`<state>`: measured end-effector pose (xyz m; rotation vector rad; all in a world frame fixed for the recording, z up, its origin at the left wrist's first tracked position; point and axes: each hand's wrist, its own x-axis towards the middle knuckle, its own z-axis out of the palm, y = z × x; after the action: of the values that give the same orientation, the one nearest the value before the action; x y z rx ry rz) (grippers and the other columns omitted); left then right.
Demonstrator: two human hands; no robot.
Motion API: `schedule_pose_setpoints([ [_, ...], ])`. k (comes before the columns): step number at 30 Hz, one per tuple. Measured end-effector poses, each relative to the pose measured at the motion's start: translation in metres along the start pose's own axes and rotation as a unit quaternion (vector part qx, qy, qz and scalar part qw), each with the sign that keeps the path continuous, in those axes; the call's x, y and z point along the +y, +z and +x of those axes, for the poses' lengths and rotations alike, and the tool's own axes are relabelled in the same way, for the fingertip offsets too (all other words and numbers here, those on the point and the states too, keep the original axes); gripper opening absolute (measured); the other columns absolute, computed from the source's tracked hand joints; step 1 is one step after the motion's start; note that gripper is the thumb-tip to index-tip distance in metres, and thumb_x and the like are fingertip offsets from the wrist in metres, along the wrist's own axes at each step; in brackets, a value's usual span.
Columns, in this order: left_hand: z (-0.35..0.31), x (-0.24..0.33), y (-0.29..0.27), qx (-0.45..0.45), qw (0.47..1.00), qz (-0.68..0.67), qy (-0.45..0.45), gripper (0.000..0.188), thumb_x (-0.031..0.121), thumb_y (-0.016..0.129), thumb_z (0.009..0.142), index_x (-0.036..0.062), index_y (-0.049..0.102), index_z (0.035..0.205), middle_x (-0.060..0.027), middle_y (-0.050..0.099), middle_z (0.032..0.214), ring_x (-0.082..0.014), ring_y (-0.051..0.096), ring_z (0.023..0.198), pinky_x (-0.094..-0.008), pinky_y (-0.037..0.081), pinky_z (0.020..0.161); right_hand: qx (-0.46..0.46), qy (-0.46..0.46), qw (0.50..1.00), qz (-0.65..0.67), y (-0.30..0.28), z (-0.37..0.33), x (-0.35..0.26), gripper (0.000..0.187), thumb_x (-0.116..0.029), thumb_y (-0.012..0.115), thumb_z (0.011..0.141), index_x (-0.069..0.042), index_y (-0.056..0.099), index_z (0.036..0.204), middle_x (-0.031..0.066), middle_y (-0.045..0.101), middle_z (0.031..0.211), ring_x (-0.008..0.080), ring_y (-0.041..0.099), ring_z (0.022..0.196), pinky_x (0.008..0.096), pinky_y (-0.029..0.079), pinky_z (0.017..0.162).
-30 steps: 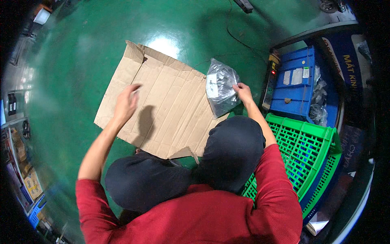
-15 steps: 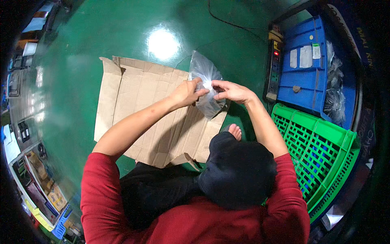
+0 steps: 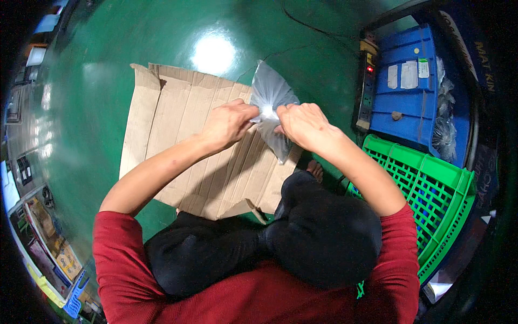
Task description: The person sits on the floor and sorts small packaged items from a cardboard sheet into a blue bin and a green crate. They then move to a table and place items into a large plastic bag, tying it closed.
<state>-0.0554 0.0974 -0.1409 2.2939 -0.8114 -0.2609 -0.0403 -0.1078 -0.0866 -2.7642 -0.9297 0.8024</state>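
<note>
A clear plastic bag (image 3: 271,86) is bunched tightly at its middle and fans out above and below that gather. My left hand (image 3: 233,123) closes in a fist at the left side of the gather. On the other side my right hand (image 3: 306,123) is also closed, fingers curled against the plastic. What lies between the fingertips at the bunched part is too small to make out. Beneath the bag a flattened cardboard sheet (image 3: 178,135) lies on the floor, its left edge folded up.
At the right stand a green slatted plastic crate (image 3: 431,216) and a blue bin (image 3: 404,102) with paper labels. Beside the bin is a power strip (image 3: 368,86) with a red light. A dark cable (image 3: 307,24) crosses the green floor. Shelves with mixed items (image 3: 59,254) line the left.
Both hands have gone from loose pinching to closed fists and drawn slightly apart, the bag's gather stretched between them. My right forearm has swung outward, and my knees have spread in view.
</note>
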Motion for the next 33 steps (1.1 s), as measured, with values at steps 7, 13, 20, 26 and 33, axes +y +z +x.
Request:
schedule_pose_setpoints([
  [7,-0.052,0.010,0.015,-0.051,0.957,-0.212,-0.191,0.017,0.017,0.050,0.092,0.0018,0.056,0.095,-0.0076,0.060,0.079,-0.0136,0.058,0.074,-0.0310,0.046,0.064,-0.031,-0.148,0.988,0.031,0.001,0.006,-0.012,0.014,-0.014,0.057,0.077,-0.001,0.059,0.078,0.0187,0.062,0.074,0.0346,0.063,0.076,0.0429,0.048,0.062],
  [13,-0.063,0.025,0.056,-0.032,0.613,-0.668,-0.420,0.032,0.039,0.044,0.095,0.0083,0.051,0.093,0.0001,0.049,0.068,-0.0111,0.054,0.063,-0.0226,0.042,0.050,0.045,-0.165,0.981,0.088,0.027,0.001,-0.017,0.017,-0.015,0.050,0.079,-0.003,0.060,0.072,0.0177,0.058,0.079,0.0336,0.060,0.073,0.0437,0.046,0.060],
  [20,-0.058,0.014,0.070,-0.018,0.465,-0.765,-0.446,0.040,0.049,0.049,0.090,0.0101,0.049,0.083,0.0001,0.047,0.061,-0.0105,0.048,0.048,-0.0196,0.035,0.038,0.069,-0.168,0.973,0.145,0.034,0.006,-0.018,0.017,-0.018,0.055,0.082,-0.002,0.058,0.077,0.0144,0.057,0.078,0.0337,0.059,0.075,0.0428,0.045,0.062],
  [26,-0.046,-0.009,0.071,-0.013,0.547,-0.716,-0.433,0.027,0.037,0.054,0.090,0.0101,0.053,0.087,0.0003,0.053,0.064,-0.0085,0.048,0.046,-0.0182,0.031,0.037,0.054,-0.136,0.961,0.233,0.051,0.011,-0.005,0.020,-0.023,0.056,0.084,-0.003,0.058,0.083,0.0141,0.058,0.086,0.0345,0.058,0.084,0.0431,0.046,0.069],
  [33,-0.040,0.025,0.050,0.013,0.930,-0.194,-0.312,0.014,0.018,0.058,0.086,0.0050,0.056,0.084,-0.0102,0.057,0.065,-0.0251,0.058,0.056,-0.0343,0.044,0.049,-0.009,0.065,0.963,0.262,0.068,0.003,0.023,0.028,-0.026,0.048,0.091,0.000,0.058,0.087,0.0206,0.058,0.070,0.0344,0.059,0.070,0.0431,0.043,0.064],
])
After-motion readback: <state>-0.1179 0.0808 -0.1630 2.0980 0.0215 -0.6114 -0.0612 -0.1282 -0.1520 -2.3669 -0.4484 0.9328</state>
